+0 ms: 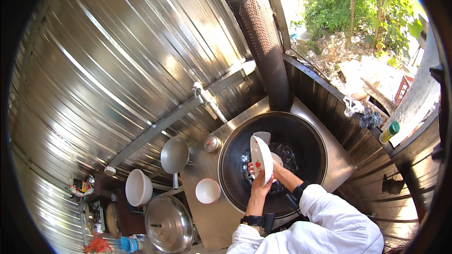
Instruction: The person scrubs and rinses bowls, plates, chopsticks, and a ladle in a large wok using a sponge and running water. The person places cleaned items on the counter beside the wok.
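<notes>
Over a large dark wok [307, 151] set in a metal stove top, my left hand [260, 186] grips the lower rim of a white bowl [262, 155] with a red floral pattern, which is tilted steeply on its side. Close beside it, my right hand [277, 167] is partly hidden behind the bowl, and its fingertips show at the bowl's left side. A pale round thing shows by the right hand; what it is cannot be told. The grey blade of a spatula [263, 136] lies in the wok behind the bowl. Dark, shiny wet patches show on the wok's bottom.
Left of the wok, a white bowl with a red rim [207, 191] and a lidded metal pot [212, 144] stand on the metal stove top [201, 225]. Farther left are a metal ladle [175, 155], a white basin [138, 187] and a large lid [169, 224]. A stovepipe [265, 49] rises behind the wok.
</notes>
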{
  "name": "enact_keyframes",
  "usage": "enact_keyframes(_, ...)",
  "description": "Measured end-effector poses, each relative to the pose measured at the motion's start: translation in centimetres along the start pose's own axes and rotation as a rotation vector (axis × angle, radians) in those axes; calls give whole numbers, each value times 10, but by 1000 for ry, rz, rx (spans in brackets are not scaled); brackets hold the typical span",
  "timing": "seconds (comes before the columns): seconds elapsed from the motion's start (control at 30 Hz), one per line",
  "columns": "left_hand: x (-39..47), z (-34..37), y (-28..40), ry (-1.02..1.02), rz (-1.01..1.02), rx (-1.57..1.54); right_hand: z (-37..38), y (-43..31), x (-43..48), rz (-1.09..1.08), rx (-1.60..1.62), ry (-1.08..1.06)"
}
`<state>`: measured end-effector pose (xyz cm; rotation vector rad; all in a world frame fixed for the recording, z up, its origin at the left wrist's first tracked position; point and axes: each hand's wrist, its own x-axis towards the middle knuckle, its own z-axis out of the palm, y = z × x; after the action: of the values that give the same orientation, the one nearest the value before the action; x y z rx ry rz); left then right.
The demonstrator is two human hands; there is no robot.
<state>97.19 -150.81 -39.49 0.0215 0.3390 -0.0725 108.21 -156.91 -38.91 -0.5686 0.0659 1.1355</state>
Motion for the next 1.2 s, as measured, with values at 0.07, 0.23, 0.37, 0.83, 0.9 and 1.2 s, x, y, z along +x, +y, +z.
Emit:
enact_keyframes(0.07, 3, -1, 2, 262, 157, 297, -6, 23, 3, -1, 95, 14)
enact_keyframes(0.23, 6, 20, -5, 638, 538, 597, -3, 25, -6, -189, 196, 57)
enact_keyframes(0.37, 10, 36, -6, 635, 745, 659, 18, 12, -25, -329, 218, 156)
enact_keyframes(0.83, -18, 29, 8, 380, 711, 896, 83, -90, -53, -405, -335, -84)
enact_keyframes(0.9, -23, 35, 8, 446, 617, 904, 75, -90, -39, -590, -601, -129)
enact_keyframes(1.2, -8, 26, 20, 502, 624, 819, 16, 3, 1, -159, -142, -225)
